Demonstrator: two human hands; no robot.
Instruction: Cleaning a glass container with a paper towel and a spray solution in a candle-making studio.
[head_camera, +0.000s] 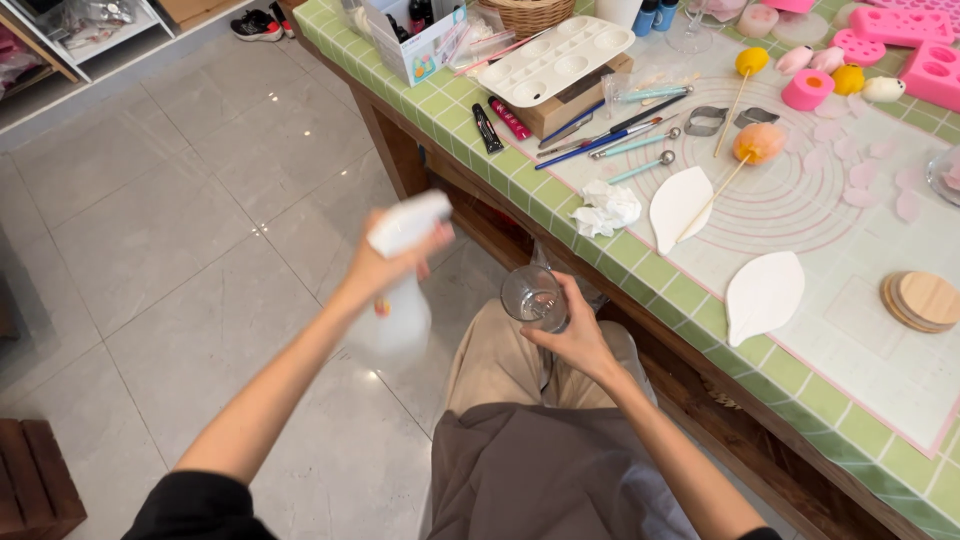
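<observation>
— what's in the left hand (385, 262)?
— a white spray bottle (398, 300), upright, blurred. its white trigger head sits above the fist and its pale rounded body hangs below, with a small red mark on the side. it's held out over the floor, well off the counter's edge.
— and the right hand (578, 338)?
— a small clear glass (533, 297), tipped so its round mouth faces the bottle. fingers wrap its far side. it's above the lap, near the counter's front edge, not touching.
</observation>
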